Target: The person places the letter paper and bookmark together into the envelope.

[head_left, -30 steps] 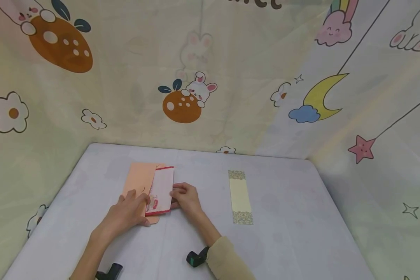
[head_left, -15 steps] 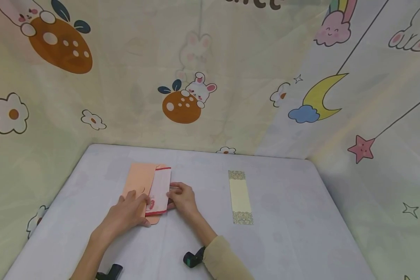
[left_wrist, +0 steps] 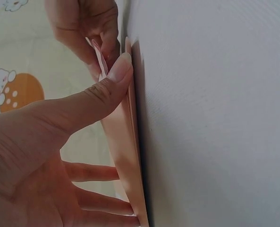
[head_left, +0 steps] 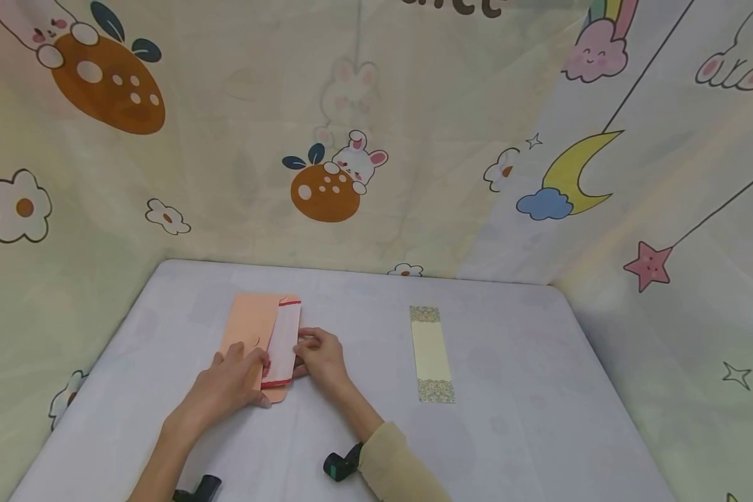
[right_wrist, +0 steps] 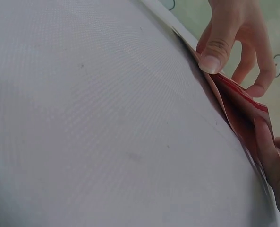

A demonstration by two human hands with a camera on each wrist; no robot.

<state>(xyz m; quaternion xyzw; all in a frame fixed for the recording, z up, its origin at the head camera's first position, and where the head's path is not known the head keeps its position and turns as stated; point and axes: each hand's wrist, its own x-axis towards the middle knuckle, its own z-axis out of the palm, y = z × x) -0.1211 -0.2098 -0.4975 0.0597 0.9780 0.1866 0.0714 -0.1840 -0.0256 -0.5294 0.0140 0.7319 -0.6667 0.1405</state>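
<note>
On the left half of the table lies a peach-coloured envelope (head_left: 251, 317), its opening facing right. A pale card (head_left: 282, 341) with red top and bottom edges is partly inside it; its left part is hidden. My left hand (head_left: 229, 380) presses on the envelope with extended fingers, the thumb by the near edge. In the left wrist view, that thumb (left_wrist: 97, 99) touches the edge of the envelope (left_wrist: 123, 146). My right hand (head_left: 323, 359) pinches the card's right edge. The right wrist view shows the card (right_wrist: 246, 101) slightly raised at the opening.
A cream paper strip (head_left: 428, 352) with patterned ends lies right of the hands on the white table (head_left: 527, 418). Black wrist devices (head_left: 341, 464) sit near both forearms. Printed fabric (head_left: 414, 195) walls the table's back and sides.
My right hand has moved left, sliding the card deeper into the envelope, so less of it shows. My left hand has stayed in place on the envelope.
</note>
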